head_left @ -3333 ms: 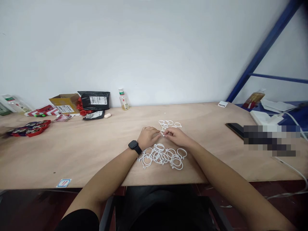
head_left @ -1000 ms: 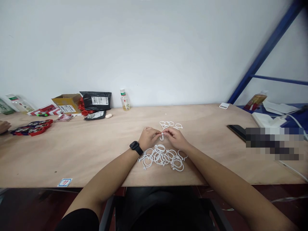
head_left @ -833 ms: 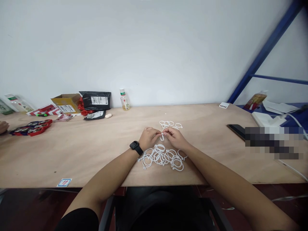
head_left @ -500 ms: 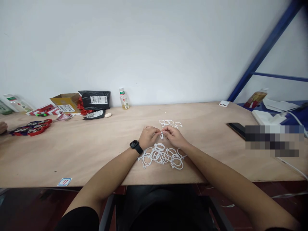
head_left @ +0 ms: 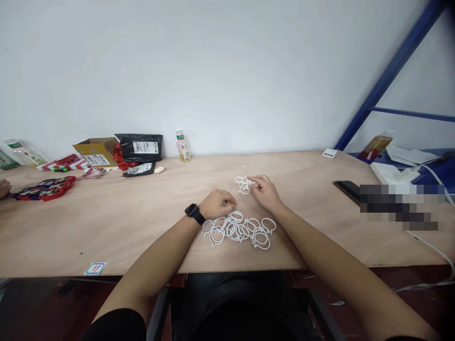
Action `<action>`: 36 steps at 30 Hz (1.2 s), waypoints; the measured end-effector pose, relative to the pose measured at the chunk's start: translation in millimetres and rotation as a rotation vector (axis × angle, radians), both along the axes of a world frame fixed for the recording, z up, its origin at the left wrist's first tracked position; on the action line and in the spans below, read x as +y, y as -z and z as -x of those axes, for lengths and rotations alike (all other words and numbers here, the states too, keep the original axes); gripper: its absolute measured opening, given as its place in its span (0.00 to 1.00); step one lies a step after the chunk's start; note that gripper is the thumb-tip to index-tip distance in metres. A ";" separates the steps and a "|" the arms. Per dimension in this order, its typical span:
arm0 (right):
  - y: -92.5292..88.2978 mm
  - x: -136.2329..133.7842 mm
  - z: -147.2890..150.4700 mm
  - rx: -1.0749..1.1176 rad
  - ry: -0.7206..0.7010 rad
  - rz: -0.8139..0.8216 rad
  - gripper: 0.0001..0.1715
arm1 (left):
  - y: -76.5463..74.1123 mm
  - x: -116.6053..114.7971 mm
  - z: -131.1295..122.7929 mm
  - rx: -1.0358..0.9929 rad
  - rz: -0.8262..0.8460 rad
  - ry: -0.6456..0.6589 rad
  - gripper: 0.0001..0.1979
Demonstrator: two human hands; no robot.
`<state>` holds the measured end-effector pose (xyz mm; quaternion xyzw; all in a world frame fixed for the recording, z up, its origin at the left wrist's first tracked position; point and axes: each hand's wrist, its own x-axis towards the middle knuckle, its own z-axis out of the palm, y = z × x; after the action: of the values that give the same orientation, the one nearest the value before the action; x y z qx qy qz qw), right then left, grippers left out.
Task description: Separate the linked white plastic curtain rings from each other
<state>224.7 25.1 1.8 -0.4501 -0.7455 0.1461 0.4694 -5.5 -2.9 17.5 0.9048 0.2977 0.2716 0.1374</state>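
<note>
My right hand is at the far group of white plastic rings, its thumb and fingertips closed on a white ring at the group's near edge. The fingers partly cover this group. Closer to me, my left hand hovers just behind a larger heap of white rings. Its fingers are curled in, and no ring shows in them. These rings carry small clip-like tabs and overlap one another on the wooden table.
A bottle stands by the wall, with black parcels and an open cardboard box to its left. A phone and a white power strip lie at right. Another person's hand shows at the left edge.
My hands have parted. The right moved away from me to the far rings with a white ring; the left drew back slightly toward the near heap, without the ring both were pinching.
</note>
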 end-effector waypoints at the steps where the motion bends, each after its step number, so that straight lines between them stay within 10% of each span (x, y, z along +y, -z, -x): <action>1: 0.4 1.8 -2.5 -0.006 0.022 0.013 0.17 | -0.3 0.0 1.1 0.037 0.019 0.032 0.06; 21: -0.1 -14.1 9.1 -0.232 -0.277 0.073 0.11 | 5.2 2.6 1.9 0.232 0.067 -0.007 0.08; 36: 2.2 -17.8 16.2 -0.173 -0.347 0.081 0.08 | 11.0 5.3 -6.6 -0.087 -0.126 -0.176 0.10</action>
<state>208.5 7.3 -0.4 -0.3441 -0.8430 0.2155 0.3528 1.1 2.4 6.5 0.8694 0.3518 0.3400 0.0686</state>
